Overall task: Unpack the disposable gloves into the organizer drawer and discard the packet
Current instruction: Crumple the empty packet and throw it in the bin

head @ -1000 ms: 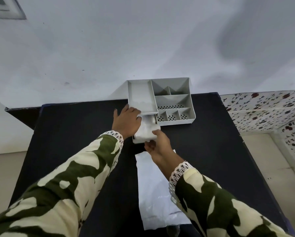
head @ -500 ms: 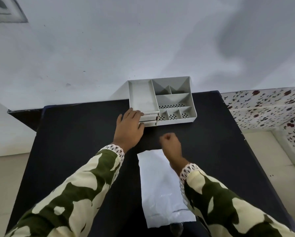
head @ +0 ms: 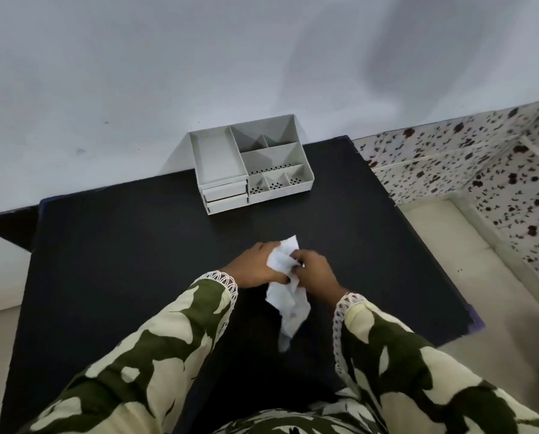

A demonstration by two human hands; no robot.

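Left hand (head: 255, 268) and right hand (head: 316, 270) both clamped on crumpled white packet (head: 285, 289); organizer (head: 249, 166) beyond hands, 2 drawers closed.

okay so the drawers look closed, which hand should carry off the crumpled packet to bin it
Right, marginally. Both the left hand and the right hand grip the crumpled white plastic packet, but its loose tail hangs beside the right wrist, towards the black table's open right side. No bin shows.

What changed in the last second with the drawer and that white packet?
The grey plastic organizer's lower drawer, pulled out before, is now pushed shut. Both hands left it: the left hand and right hand now grip and crumple the flat white plastic packet, lifting it. The organizer stays on the black table.
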